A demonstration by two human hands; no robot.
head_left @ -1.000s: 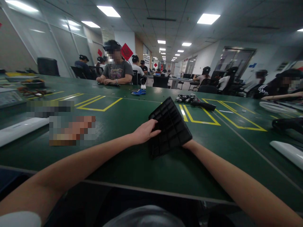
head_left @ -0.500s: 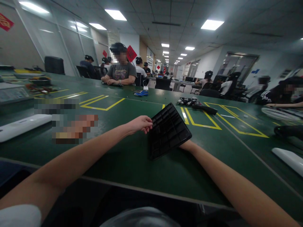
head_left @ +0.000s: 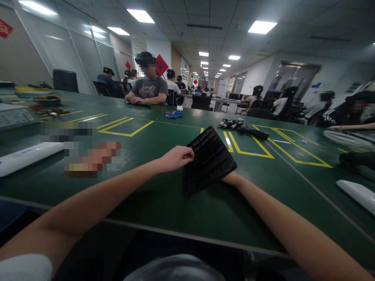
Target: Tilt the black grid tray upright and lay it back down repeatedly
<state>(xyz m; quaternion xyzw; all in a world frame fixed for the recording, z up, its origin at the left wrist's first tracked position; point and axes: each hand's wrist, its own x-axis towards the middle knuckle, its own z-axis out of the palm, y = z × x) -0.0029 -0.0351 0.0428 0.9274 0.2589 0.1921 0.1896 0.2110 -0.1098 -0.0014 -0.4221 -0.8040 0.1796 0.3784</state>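
Observation:
A black compartment tray [head_left: 209, 160] is tilted above the green table, its divided face toward me. My right hand [head_left: 231, 177] holds it from behind at the lower right, and its fingers are hidden by the tray. At the tray's left side, my left hand [head_left: 182, 156] has its fingers curled in a pinch just over the compartments. Whatever those fingertips may hold is too small or hidden to make out. The compartments are too dark to tell what lies in them.
Yellow tape outlines mark the green table [head_left: 164, 210]. Dark cables or tools [head_left: 243, 128] lie beyond the tray. A white device [head_left: 32, 156] is at left, another [head_left: 356, 195] at right. Across the table sits a person [head_left: 149, 88]; a blue item [head_left: 173, 114] lies nearby.
My left hand has shifted slightly right and turned, its fingers curling more closely over the tray's left side. The tray and my right hand stay almost in place.

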